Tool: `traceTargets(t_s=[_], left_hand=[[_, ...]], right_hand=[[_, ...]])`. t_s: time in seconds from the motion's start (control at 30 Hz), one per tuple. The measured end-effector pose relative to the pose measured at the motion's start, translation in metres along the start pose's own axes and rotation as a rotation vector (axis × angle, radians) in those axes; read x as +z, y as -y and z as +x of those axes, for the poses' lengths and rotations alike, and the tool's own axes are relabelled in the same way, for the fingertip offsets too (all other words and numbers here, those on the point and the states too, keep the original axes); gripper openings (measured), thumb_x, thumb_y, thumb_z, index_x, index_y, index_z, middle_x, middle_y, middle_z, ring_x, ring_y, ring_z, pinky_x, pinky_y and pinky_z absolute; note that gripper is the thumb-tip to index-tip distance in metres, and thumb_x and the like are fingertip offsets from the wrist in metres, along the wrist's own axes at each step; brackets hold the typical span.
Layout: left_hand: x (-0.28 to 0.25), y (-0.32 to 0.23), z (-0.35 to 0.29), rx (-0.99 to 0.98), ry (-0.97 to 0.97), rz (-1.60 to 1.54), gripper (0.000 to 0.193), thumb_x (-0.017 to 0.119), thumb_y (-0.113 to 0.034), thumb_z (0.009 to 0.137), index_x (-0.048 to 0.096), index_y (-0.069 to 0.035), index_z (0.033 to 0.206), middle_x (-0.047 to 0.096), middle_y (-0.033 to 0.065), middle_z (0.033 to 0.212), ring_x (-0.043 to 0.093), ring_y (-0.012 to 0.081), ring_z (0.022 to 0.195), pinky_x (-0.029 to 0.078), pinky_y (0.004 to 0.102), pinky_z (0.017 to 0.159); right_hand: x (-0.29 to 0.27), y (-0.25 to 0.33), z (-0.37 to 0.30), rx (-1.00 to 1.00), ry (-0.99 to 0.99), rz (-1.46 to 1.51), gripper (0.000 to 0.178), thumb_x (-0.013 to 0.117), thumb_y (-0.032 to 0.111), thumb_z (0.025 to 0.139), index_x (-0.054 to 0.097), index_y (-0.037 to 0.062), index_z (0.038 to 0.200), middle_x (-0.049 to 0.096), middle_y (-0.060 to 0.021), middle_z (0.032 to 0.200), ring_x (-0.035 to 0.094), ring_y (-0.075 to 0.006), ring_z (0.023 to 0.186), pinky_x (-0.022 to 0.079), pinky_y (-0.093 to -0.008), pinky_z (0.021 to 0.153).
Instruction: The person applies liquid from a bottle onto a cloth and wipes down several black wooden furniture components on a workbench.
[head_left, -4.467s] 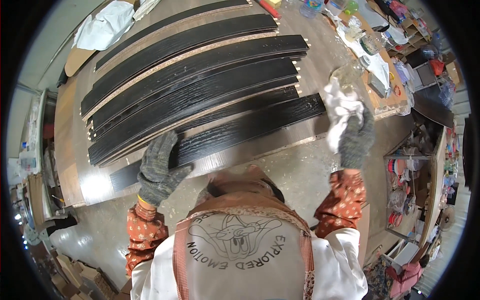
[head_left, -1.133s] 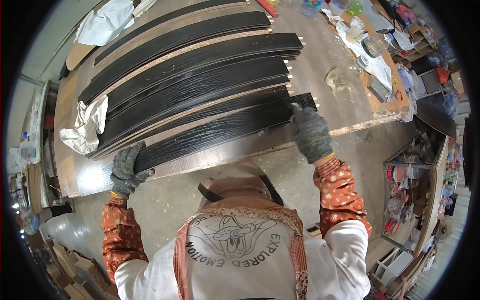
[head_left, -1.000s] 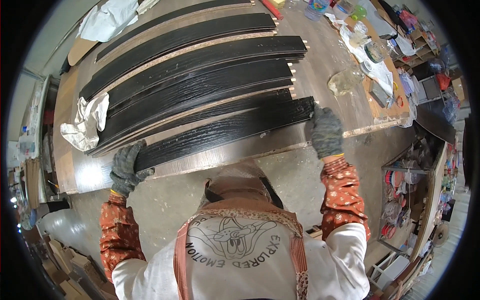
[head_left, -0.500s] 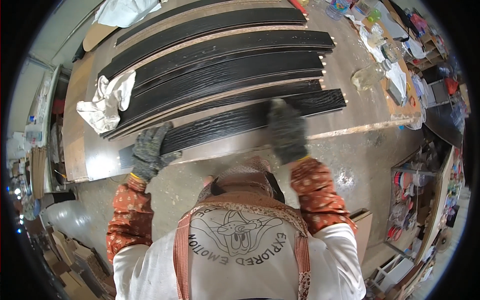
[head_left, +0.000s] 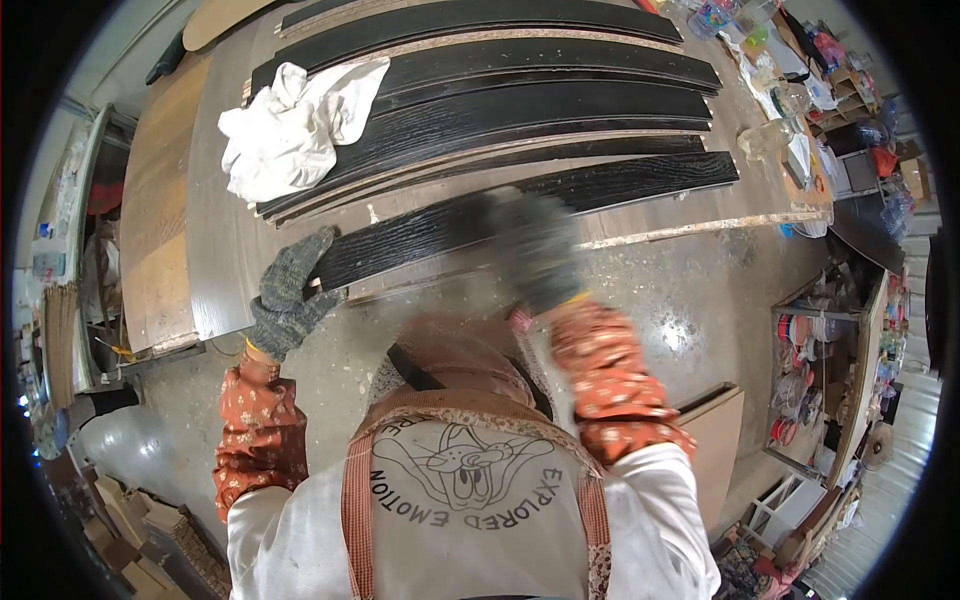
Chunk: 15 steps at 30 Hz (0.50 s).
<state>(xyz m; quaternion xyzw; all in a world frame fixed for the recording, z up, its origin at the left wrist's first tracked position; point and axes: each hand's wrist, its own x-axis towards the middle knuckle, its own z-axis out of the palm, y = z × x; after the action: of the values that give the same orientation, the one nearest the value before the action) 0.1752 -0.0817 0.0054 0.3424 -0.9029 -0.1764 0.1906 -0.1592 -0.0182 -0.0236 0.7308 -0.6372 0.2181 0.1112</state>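
A long black wood-grain board [head_left: 400,243] lies at a slant along the near edge of the worktable. My left hand [head_left: 290,297], in a dark grey knitted glove, grips its left end, thumb on the near side and fingers on the far side. Over the middle of the same board is my right hand [head_left: 535,250], gloved alike and smeared by motion. Its fingers cannot be made out, nor whether anything is under them. Beyond lie several more black boards [head_left: 540,105] in rows, with a crumpled white cloth [head_left: 290,135] draped over their left ends.
The worktable [head_left: 225,230] has a rough near edge. Plastic bottles, a jar [head_left: 765,140] and papers crowd its right end. A shelf rack [head_left: 800,370] with spools stands at the right. A light brown panel [head_left: 715,440] leans near my right arm, and cardboard pieces [head_left: 130,510] lie at lower left.
The view has shifted, so the table and boards sit higher and further right. My right hand has moved left along the board. My left hand stays at the board's left end.
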Motion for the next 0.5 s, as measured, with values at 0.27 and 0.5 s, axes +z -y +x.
traceTargets(t_s=[0.27,0.5], left_hand=[[0.009,0.006,-0.008,-0.071,-0.148,-0.151,0.071,0.079,-0.017,0.069,0.047,-0.005,0.131,0.056,0.0143,0.126,0.056,0.0313,0.112,0.044,0.0388,0.096],[0.022,0.017,-0.017,-0.066,-0.218,-0.198,0.073,0.08,-0.013,0.065,0.048,-0.005,0.13,0.056,0.014,0.126,0.056,0.0323,0.112,0.045,0.0393,0.096]], right_hand=[[-0.056,-0.099,0.009,0.426,0.197,-0.267,0.013,0.06,0.012,0.072,0.065,0.0106,0.084,0.061,-0.013,0.079,0.059,-0.0313,0.075,0.049,-0.042,0.067],[0.023,0.13,0.022,-0.149,-0.005,-0.114,0.012,0.056,0.014,0.079,0.059,0.0089,0.09,0.054,-0.0064,0.074,0.055,-0.0237,0.069,0.048,-0.0384,0.062]])
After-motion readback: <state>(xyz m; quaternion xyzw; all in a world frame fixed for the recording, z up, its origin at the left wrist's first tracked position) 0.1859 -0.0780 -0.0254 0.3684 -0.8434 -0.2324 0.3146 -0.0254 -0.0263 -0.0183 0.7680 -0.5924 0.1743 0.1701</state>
